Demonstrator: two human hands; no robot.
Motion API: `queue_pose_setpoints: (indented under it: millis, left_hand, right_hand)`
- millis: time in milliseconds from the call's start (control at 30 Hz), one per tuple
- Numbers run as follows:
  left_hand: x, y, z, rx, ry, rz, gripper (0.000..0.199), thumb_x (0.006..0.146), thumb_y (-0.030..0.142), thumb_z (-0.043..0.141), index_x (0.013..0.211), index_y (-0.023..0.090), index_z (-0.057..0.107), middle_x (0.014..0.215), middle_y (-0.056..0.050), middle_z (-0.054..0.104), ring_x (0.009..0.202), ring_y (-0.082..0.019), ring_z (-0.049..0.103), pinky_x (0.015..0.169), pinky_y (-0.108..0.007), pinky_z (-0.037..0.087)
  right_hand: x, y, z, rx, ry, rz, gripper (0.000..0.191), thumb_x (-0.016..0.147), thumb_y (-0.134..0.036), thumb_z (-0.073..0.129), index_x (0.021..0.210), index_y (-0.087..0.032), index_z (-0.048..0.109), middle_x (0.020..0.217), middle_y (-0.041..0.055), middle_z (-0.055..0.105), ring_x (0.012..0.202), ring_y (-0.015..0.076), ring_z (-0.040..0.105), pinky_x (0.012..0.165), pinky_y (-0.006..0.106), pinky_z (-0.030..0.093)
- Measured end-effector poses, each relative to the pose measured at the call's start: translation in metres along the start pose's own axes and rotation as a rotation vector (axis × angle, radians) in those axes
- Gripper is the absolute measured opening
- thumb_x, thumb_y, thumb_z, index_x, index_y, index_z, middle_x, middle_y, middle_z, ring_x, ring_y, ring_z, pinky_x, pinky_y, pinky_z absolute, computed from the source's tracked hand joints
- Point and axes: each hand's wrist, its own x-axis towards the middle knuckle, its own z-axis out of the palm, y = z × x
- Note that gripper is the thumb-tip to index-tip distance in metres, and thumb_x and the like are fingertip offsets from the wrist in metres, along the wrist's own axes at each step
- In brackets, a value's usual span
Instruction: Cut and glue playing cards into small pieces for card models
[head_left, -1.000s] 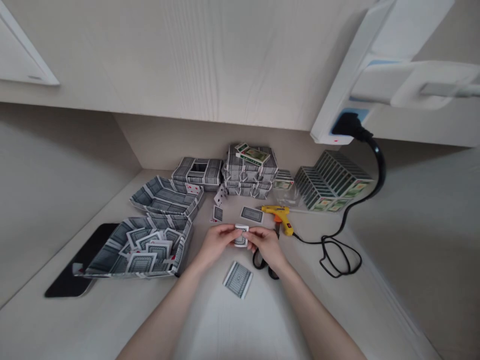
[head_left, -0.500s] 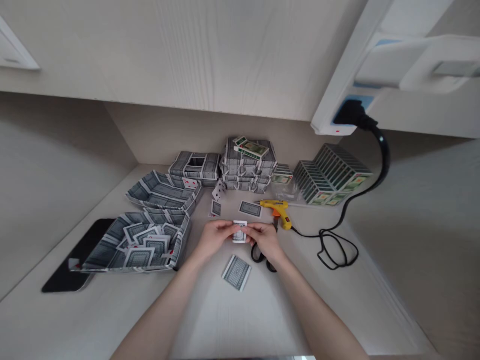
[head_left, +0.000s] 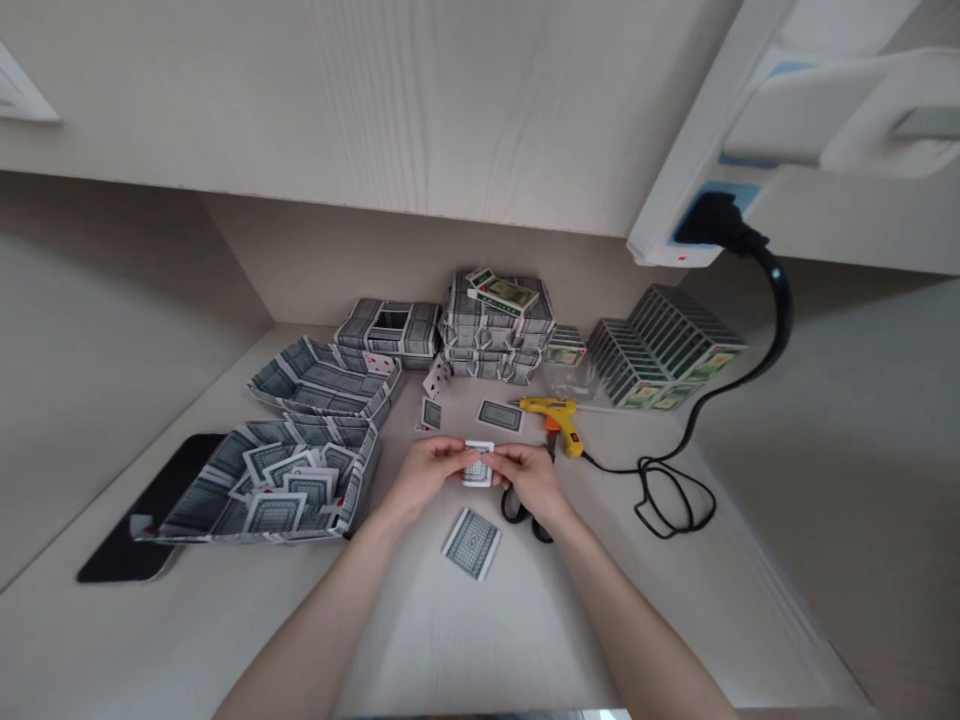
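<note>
Between my left hand (head_left: 433, 473) and my right hand (head_left: 526, 474) is a small playing card (head_left: 478, 470) with a patterned back and white border, upright and seemingly folded. Both hands are closed on its side edges, thumbs on the near face; the fingers behind it are mostly hidden. Below them on the table lies a square-looking patterned card piece (head_left: 472, 544). Black-handled scissors (head_left: 541, 528) lie partly under my right hand and wrist. Just beyond, a yellow glue gun (head_left: 553, 415) rests with its nozzle by a flat card (head_left: 500, 415).
On the left, an open box made of cards (head_left: 225, 500) holds several loose cards and overlaps a black flat slab (head_left: 120, 560). Card-built cases (head_left: 495, 335) are stacked at the back. Card packs (head_left: 645, 350) stand back right. A black cord (head_left: 776, 330) loops down from a power strip (head_left: 664, 225).
The view has shifted slightly. My hands keep the same hold on the small card, which looks tilted a little differently; nothing else has visibly moved.
</note>
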Motion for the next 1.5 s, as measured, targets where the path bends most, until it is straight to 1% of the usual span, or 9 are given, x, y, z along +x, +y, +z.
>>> queue_pose_setpoints:
  millis: [267,467,800,1000,1100,1233,1500]
  left_hand:
    - [0.0000,-0.0002,-0.0016,0.028,-0.005,0.019,0.033,0.055,0.043,0.071,0.068,0.012,0.064,0.064,0.000,0.062,0.061,-0.012,0.056,0.060,-0.023,0.046]
    - [-0.0005,0.0004,-0.0025,-0.006,-0.019,0.011,0.030,0.056,0.040,0.072,0.066,0.013,0.064,0.063,0.000,0.063,0.061,-0.011,0.056,0.061,-0.023,0.045]
    - [-0.0010,0.0007,-0.0027,0.001,0.000,0.021,0.029,0.057,0.038,0.071,0.071,0.013,0.068,0.065,-0.001,0.065,0.060,-0.012,0.057,0.061,-0.024,0.046]
    - [-0.0018,0.0002,-0.0040,0.033,0.007,0.026,0.032,0.057,0.041,0.070,0.072,0.013,0.068,0.066,-0.003,0.066,0.061,-0.014,0.057,0.062,-0.025,0.046]
    - [-0.0028,0.0006,-0.0037,0.031,0.017,0.032,0.032,0.057,0.041,0.070,0.072,0.013,0.069,0.065,-0.002,0.066,0.060,-0.013,0.057,0.061,-0.025,0.045]
    - [-0.0036,0.0014,-0.0032,0.011,0.019,0.041,0.030,0.057,0.040,0.070,0.069,0.013,0.068,0.064,-0.001,0.064,0.059,-0.012,0.055,0.061,-0.025,0.045]
    - [-0.0048,0.0032,-0.0009,0.082,0.030,0.061,0.029,0.058,0.041,0.067,0.063,0.012,0.063,0.058,0.000,0.060,0.056,-0.010,0.051,0.056,-0.021,0.040]
  right_hand:
    - [-0.0020,-0.0038,-0.0002,-0.026,-0.006,-0.003,0.021,0.067,-0.036,0.065,0.068,-0.015,0.066,0.046,-0.0036,0.053,0.041,0.0071,0.042,0.043,0.019,0.031]
    - [-0.0023,-0.0021,-0.0004,-0.045,-0.019,-0.011,0.023,0.068,-0.038,0.063,0.067,-0.015,0.065,0.045,-0.0038,0.052,0.041,0.0075,0.041,0.043,0.020,0.032]
    - [-0.0037,-0.0053,0.0004,-0.075,-0.023,-0.032,0.027,0.068,-0.042,0.062,0.066,-0.015,0.064,0.046,-0.0031,0.052,0.042,0.0082,0.043,0.044,0.020,0.034]
    - [-0.0045,-0.0066,-0.0005,-0.115,-0.040,-0.036,0.031,0.069,-0.046,0.060,0.066,-0.015,0.064,0.047,-0.0022,0.053,0.042,0.0092,0.045,0.044,0.021,0.036]
    - [-0.0052,-0.0072,0.0001,-0.112,-0.042,-0.034,0.033,0.069,-0.048,0.060,0.065,-0.015,0.064,0.046,-0.0021,0.053,0.041,0.0090,0.045,0.043,0.021,0.037]
    - [-0.0064,-0.0074,0.0021,-0.082,-0.047,-0.037,0.033,0.069,-0.048,0.060,0.063,-0.016,0.062,0.044,-0.0032,0.051,0.039,0.0083,0.043,0.042,0.020,0.037]
    - [-0.0059,-0.0072,0.0037,-0.098,-0.062,-0.055,0.036,0.070,-0.049,0.058,0.056,-0.016,0.057,0.043,-0.0037,0.049,0.038,0.0078,0.041,0.042,0.020,0.035]
